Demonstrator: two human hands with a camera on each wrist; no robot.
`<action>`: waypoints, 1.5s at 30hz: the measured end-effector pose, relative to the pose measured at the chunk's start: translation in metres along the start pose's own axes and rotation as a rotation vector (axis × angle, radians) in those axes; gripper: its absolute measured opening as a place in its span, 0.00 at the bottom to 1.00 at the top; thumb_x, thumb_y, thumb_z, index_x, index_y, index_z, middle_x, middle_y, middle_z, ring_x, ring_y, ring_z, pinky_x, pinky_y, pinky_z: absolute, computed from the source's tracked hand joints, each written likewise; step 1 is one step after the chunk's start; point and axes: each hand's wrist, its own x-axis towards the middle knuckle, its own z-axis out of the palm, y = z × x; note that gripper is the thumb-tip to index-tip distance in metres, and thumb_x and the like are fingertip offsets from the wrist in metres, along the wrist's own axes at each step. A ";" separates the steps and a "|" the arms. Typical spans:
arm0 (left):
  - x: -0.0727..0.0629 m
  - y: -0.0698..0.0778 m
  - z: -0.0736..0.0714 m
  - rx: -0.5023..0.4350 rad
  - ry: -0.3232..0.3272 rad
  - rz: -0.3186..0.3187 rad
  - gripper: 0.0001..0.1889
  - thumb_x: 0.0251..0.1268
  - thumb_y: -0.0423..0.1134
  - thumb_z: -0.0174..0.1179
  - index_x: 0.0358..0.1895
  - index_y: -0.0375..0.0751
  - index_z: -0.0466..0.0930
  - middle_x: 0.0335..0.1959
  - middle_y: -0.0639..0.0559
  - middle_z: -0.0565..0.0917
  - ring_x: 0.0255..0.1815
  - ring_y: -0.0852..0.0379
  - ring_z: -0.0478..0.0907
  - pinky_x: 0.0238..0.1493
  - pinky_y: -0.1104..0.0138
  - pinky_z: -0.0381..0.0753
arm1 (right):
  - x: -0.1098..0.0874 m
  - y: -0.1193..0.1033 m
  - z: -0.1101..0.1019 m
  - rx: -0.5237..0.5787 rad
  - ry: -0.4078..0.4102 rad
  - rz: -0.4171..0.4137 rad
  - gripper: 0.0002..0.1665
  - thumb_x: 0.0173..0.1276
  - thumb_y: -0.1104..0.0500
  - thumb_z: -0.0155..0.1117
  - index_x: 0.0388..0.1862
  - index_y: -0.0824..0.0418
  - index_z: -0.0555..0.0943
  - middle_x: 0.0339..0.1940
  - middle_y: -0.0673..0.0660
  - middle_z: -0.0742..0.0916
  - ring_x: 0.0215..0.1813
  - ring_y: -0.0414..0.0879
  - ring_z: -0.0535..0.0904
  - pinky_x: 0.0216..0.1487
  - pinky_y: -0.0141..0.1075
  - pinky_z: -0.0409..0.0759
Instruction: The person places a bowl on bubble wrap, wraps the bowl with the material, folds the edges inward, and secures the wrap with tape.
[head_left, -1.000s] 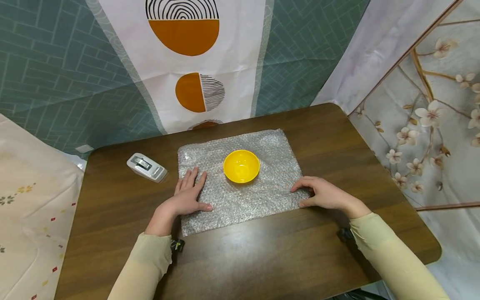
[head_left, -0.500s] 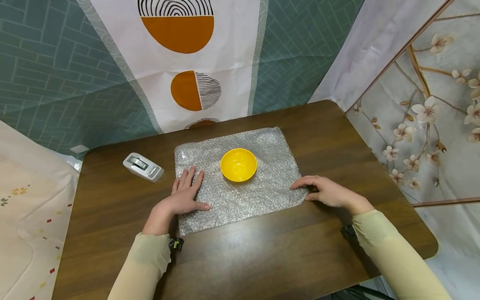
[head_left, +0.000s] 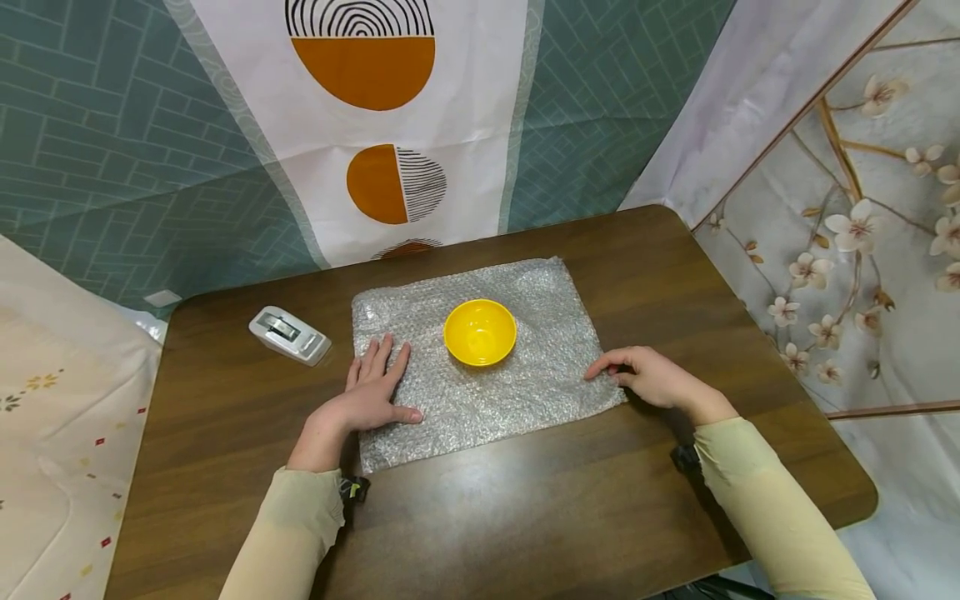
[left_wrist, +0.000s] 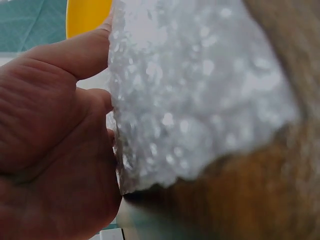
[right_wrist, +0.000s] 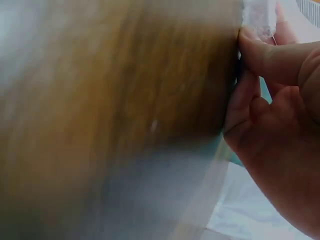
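Note:
A sheet of bubble wrap point(head_left: 517, 392) lies spread on the brown table, with a yellow bowl point(head_left: 480, 333) standing upright near its middle. My left hand point(head_left: 367, 402) rests on the sheet's left side, fingers spread and straight; in the left wrist view the wrap point(left_wrist: 190, 90) fills the space beside the palm. At the right front corner of the sheet, my right hand point(head_left: 656, 379) pinches the edge, index finger on top and thumb at the rim. The right wrist view has a bit of wrap point(right_wrist: 260, 17) between that thumb and the fingers.
A white and grey tape dispenser point(head_left: 290, 335) sits on the table point(head_left: 480, 517), left of the bubble wrap. Patterned cloths hang behind the table and on both sides, among them a green one point(head_left: 600, 125) at the back.
The right thumb and fingers have drawn together at the sheet's right front corner, and the thumb has moved up along the edge. The left hand and bowl stay where they were.

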 end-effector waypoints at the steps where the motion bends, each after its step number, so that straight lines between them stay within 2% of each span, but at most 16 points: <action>1: 0.000 0.000 0.000 -0.001 -0.001 0.002 0.70 0.57 0.72 0.72 0.90 0.48 0.33 0.87 0.43 0.21 0.86 0.40 0.13 0.80 0.38 0.21 | 0.000 0.001 -0.001 0.005 0.001 -0.001 0.25 0.77 0.76 0.61 0.57 0.49 0.90 0.59 0.51 0.90 0.62 0.52 0.84 0.58 0.41 0.82; 5: 0.000 0.000 0.000 -0.002 -0.002 0.005 0.70 0.57 0.72 0.72 0.90 0.48 0.33 0.87 0.43 0.20 0.86 0.41 0.13 0.80 0.38 0.21 | 0.000 0.003 -0.003 0.036 0.005 -0.002 0.23 0.75 0.76 0.63 0.58 0.54 0.90 0.59 0.54 0.90 0.61 0.53 0.84 0.58 0.40 0.81; 12: 0.000 -0.001 0.001 0.005 -0.004 0.005 0.70 0.56 0.74 0.71 0.90 0.49 0.33 0.87 0.44 0.20 0.86 0.40 0.13 0.80 0.38 0.21 | 0.001 0.001 -0.003 0.070 0.016 0.023 0.07 0.77 0.64 0.68 0.47 0.54 0.90 0.55 0.52 0.91 0.64 0.55 0.83 0.62 0.42 0.79; 16: 0.001 -0.002 0.001 0.007 -0.004 0.009 0.71 0.56 0.74 0.70 0.89 0.48 0.33 0.87 0.43 0.20 0.85 0.40 0.13 0.80 0.37 0.20 | 0.002 0.001 -0.002 0.048 0.051 -0.014 0.07 0.76 0.64 0.70 0.44 0.52 0.90 0.52 0.50 0.91 0.60 0.51 0.84 0.60 0.39 0.80; 20: 0.000 -0.002 0.000 0.009 -0.003 0.014 0.71 0.56 0.75 0.70 0.89 0.47 0.32 0.87 0.42 0.20 0.85 0.39 0.13 0.79 0.37 0.20 | 0.003 -0.003 -0.002 -0.022 0.136 -0.052 0.08 0.72 0.62 0.74 0.41 0.48 0.92 0.48 0.47 0.87 0.52 0.45 0.82 0.54 0.37 0.79; 25: 0.000 -0.002 0.000 0.013 0.011 0.023 0.71 0.56 0.74 0.70 0.89 0.47 0.33 0.87 0.41 0.20 0.86 0.38 0.14 0.79 0.37 0.20 | 0.006 -0.017 -0.003 -0.037 0.202 -0.049 0.06 0.72 0.58 0.77 0.44 0.47 0.94 0.43 0.45 0.88 0.45 0.43 0.83 0.48 0.36 0.81; 31: 0.000 -0.002 0.001 0.018 0.007 0.012 0.70 0.57 0.72 0.72 0.89 0.47 0.33 0.87 0.40 0.21 0.86 0.37 0.15 0.79 0.37 0.20 | 0.012 -0.036 -0.002 0.053 0.243 -0.035 0.08 0.75 0.55 0.75 0.49 0.54 0.94 0.44 0.47 0.93 0.47 0.46 0.88 0.49 0.33 0.84; 37: 0.000 -0.002 0.001 0.012 0.000 0.004 0.69 0.58 0.71 0.72 0.90 0.49 0.33 0.87 0.43 0.21 0.86 0.39 0.14 0.80 0.38 0.20 | 0.027 -0.059 0.009 0.136 0.271 -0.109 0.09 0.77 0.56 0.72 0.51 0.54 0.92 0.46 0.49 0.92 0.42 0.48 0.83 0.43 0.35 0.82; 45: -0.002 0.000 0.000 0.007 -0.004 0.010 0.69 0.59 0.71 0.71 0.89 0.48 0.33 0.87 0.44 0.20 0.86 0.40 0.13 0.79 0.38 0.20 | 0.048 -0.078 0.027 0.215 0.251 -0.164 0.10 0.78 0.58 0.71 0.53 0.53 0.92 0.50 0.48 0.92 0.47 0.47 0.84 0.48 0.39 0.84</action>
